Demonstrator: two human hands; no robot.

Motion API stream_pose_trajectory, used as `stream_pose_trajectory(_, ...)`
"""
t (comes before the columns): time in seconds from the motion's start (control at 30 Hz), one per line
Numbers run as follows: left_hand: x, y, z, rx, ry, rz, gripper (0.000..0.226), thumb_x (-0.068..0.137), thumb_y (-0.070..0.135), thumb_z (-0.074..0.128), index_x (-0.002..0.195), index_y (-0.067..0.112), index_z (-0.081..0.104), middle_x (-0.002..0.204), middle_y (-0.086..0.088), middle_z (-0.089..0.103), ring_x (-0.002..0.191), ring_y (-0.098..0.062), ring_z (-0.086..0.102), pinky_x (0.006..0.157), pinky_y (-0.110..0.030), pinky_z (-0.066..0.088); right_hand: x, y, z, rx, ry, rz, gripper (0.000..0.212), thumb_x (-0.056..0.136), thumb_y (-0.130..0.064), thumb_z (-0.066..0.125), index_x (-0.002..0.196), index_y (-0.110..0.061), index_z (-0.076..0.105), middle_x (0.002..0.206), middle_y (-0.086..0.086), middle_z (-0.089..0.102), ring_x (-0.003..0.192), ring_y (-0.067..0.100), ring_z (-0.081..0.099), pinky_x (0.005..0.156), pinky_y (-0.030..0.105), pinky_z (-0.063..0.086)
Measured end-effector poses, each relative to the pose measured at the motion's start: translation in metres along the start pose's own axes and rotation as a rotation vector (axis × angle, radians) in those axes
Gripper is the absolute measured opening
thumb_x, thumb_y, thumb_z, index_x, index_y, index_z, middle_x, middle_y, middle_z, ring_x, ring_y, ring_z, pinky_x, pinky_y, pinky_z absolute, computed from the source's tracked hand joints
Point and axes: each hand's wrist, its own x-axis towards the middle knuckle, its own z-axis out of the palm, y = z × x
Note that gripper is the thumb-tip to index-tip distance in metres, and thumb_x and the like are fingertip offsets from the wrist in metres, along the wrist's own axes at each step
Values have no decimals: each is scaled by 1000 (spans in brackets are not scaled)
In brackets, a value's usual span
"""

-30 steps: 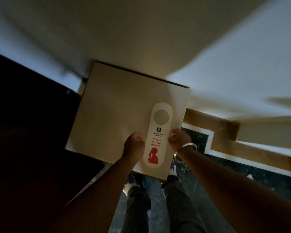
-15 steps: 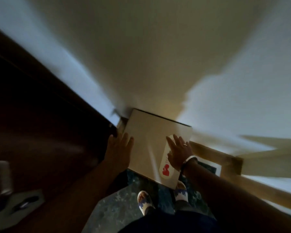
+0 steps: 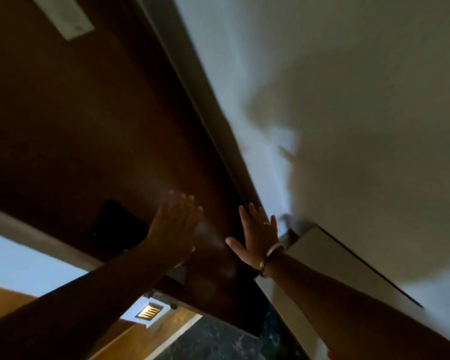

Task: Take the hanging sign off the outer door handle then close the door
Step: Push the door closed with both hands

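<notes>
**Hands off the sign, onto the door**

The dark door point(image 3: 94, 141) now fills the view. Both the left hand point(image 3: 176, 229) and right hand point(image 3: 255, 239) have left the sign point(image 3: 329, 353), fingers spread flat on the door, gripping nothing. The sign lies on the pale surface point(image 3: 330, 258) right of the door, so closing remains.

Pale worktop point(image 3: 322, 258) is sitting right of the door point(image 3: 102, 141); sign point(image 3: 329, 353) is lying on its near corner, mostly hidden.
</notes>
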Motion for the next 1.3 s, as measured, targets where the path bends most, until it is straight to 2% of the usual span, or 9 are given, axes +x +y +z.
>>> stream_pose_trajectory(0.1, -17, -32, -6, -17, 28, -156, 83, 95, 58, 32, 154, 11, -4, 162, -21, -6, 148, -40, -6, 111, -61, -15, 29, -51, -2, 116, 9, -119, 93, 78, -75, 24, 153, -26, -1, 164, 8, 4, 149, 32, 1, 117, 56, 2)
stream_pose_trajectory(0.23, -35, -69, 2, 101, -23, -276, 90, 91, 70, 20, 151, 13, -15, 159, -25, -15, 146, -42, -10, 107, -64, -19, 55, -106, 14, 356, -29, -156, 86, 85, -71, 28, 153, -26, 0, 164, 7, 2, 149, 29, -1, 118, 53, 7)
stream_pose_trajectory(0.5, -31, -87, 25, -71, 55, -329, 95, 86, 71, 35, 154, 18, -5, 159, -27, -10, 146, -43, -8, 110, -62, -14, 66, -149, 70, 670, 12, -35, 84, 80, -82, 16, 150, -40, -6, 164, 1, -1, 149, 24, 6, 115, 55, 22)
stream_pose_trajectory(0.6, -32, -91, 37, -81, 109, -319, 96, 87, 69, 39, 154, 17, -6, 158, -28, -12, 146, -45, -10, 109, -64, -15, 71, -156, 82, 671, 97, -87, 83, 77, -87, 10, 148, -47, -8, 164, -1, 0, 149, 19, 5, 114, 53, 19)
stream_pose_trajectory(0.73, -39, -101, 59, -111, 176, -297, 97, 87, 67, 42, 153, 16, -8, 157, -28, -17, 145, -45, -14, 109, -65, -13, 77, -173, 97, 680, 179, -163, 76, 77, -87, 17, 144, -57, -2, 164, -2, 6, 149, 19, 8, 115, 56, 23)
stream_pose_trajectory(0.87, -50, -117, 84, -140, 209, -270, 98, 88, 66, 41, 151, 16, -16, 155, -28, -26, 143, -45, -21, 106, -65, -18, 88, -195, 109, 646, 203, -212, 88, 76, -88, 21, 151, -44, 8, 163, -7, 4, 149, 17, 12, 109, 60, 32)
stream_pose_trajectory(0.97, -58, -134, 106, -187, 234, -266, 96, 90, 63, 40, 150, 15, -17, 154, -27, -29, 142, -45, -24, 103, -63, -22, 100, -218, 120, 595, 239, -260, 93, 80, -84, 23, 154, -28, 13, 164, 0, 7, 147, 4, 10, 104, 57, 40)
stream_pose_trajectory(1.07, -69, -151, 129, -255, 274, -286, 91, 92, 59, 38, 152, 15, -15, 155, -25, -28, 143, -43, -24, 106, -61, -21, 110, -242, 131, 564, 240, -300, 94, 81, -82, 23, 154, -23, 14, 164, 2, 7, 147, 16, 19, 101, 58, 43)
stream_pose_trajectory(1.3, -82, -196, 191, -276, 309, -362, 96, 93, 60, 39, 150, 14, -23, 155, -25, -29, 144, -41, -22, 110, -56, -18, 136, -287, 171, 332, 215, -390, 78, 91, -70, 16, 153, -23, 19, 163, 6, 14, 150, 23, 8, 112, 60, 26)
